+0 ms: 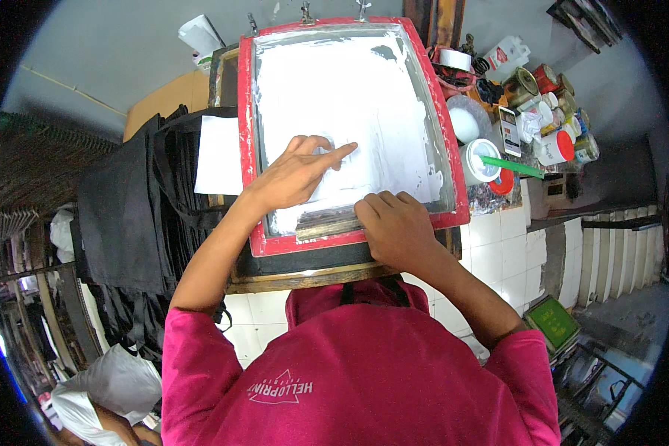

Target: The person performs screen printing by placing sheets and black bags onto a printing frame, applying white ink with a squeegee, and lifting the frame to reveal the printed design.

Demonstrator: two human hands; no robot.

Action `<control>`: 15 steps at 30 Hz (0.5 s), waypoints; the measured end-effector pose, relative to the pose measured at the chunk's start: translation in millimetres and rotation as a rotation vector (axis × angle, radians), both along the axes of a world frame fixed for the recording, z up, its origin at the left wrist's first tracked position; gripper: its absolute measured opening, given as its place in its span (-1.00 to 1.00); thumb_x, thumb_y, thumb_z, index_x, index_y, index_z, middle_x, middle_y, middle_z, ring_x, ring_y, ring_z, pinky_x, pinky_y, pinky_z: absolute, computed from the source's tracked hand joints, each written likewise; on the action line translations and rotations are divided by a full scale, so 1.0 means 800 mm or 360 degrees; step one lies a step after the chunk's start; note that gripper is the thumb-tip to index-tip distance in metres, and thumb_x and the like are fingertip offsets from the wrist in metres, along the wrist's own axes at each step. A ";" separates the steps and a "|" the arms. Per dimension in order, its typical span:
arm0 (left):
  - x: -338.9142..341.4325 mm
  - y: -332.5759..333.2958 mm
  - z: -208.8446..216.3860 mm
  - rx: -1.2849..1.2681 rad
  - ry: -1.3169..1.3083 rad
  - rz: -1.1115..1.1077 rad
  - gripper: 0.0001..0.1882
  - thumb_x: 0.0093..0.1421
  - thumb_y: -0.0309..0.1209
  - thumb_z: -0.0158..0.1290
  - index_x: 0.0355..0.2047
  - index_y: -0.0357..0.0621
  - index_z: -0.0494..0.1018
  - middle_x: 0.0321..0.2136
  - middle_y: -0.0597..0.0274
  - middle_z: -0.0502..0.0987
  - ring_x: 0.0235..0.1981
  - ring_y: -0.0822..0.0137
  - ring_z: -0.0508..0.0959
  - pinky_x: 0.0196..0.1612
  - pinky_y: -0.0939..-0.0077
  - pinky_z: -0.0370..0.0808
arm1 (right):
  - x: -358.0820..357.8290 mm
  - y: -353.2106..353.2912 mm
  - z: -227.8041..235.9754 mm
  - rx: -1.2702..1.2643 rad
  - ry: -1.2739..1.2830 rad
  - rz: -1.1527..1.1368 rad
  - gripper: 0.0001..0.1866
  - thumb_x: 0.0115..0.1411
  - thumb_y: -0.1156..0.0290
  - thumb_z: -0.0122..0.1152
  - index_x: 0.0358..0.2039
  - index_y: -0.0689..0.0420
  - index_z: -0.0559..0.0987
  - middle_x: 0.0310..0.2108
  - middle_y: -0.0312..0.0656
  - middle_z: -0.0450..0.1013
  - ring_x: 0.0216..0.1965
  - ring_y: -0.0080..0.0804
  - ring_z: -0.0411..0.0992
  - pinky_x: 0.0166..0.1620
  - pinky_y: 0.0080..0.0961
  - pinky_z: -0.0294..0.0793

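Note:
A screen-printing frame (247,134) with a red rim lies before me, its mesh (327,82) mostly covered in white ink. My left hand (293,175) is over the middle of the mesh, index finger stretched out to the right and the other fingers partly bent. Its fingertip appears to touch the white surface; I see nothing held in it. Near the frame's lower edge, my right hand (398,227) is closed around the right end of a wooden squeegee (327,225), which lies along the inside of that edge.
Metal clamps (306,13) stand at the frame's far edge. Black fabric bags (123,201) hang in a stack at left, beside a white sheet (217,156). At right are a white tub (480,160), a green spatula (516,166), a phone (508,132) and several paint cans (522,85).

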State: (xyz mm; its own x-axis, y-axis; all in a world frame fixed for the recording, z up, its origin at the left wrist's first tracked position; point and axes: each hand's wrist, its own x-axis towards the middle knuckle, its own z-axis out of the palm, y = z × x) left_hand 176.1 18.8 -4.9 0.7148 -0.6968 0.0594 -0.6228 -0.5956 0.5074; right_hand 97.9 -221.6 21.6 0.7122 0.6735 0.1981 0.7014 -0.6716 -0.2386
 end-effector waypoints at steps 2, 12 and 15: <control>0.002 -0.001 -0.004 -0.0001 -0.0037 -0.0018 -0.30 0.23 -0.59 -0.04 0.42 -0.06 0.22 -0.06 0.09 0.64 0.14 0.08 0.38 0.28 0.14 0.15 | 0.000 0.000 0.001 0.0004 -0.0005 0.0006 -0.80 -0.01 0.50 0.23 -0.32 0.11 0.47 -0.39 -0.20 0.45 -0.32 -0.25 0.49 -0.26 -0.30 0.44; 0.004 0.010 -0.007 -0.0184 -0.0129 0.0199 -0.32 0.22 -0.63 -0.03 0.39 -0.04 0.28 -0.17 0.18 0.65 0.03 0.17 0.40 0.15 0.26 0.22 | 0.000 0.000 0.000 0.0096 0.0033 -0.0028 -0.88 0.02 0.50 0.18 -0.39 0.12 0.45 -0.43 -0.17 0.43 -0.34 -0.18 0.50 -0.26 -0.25 0.44; 0.009 0.014 -0.015 -0.0162 -0.0225 0.0331 -0.31 0.22 -0.63 -0.03 0.40 -0.04 0.26 -0.12 0.18 0.65 0.04 0.14 0.40 0.16 0.26 0.23 | 0.000 0.000 0.000 0.0130 0.0019 -0.0015 -0.88 0.03 0.49 0.18 -0.38 0.12 0.45 -0.43 -0.17 0.43 -0.33 -0.19 0.49 -0.26 -0.25 0.43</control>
State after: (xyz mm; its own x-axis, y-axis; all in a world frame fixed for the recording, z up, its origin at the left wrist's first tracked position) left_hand 182.9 30.1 -16.8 0.8216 -0.5211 0.2312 -0.5613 -0.6685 0.4878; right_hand 98.1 -221.4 21.7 0.7210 0.6487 0.2437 0.6921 -0.6561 -0.3010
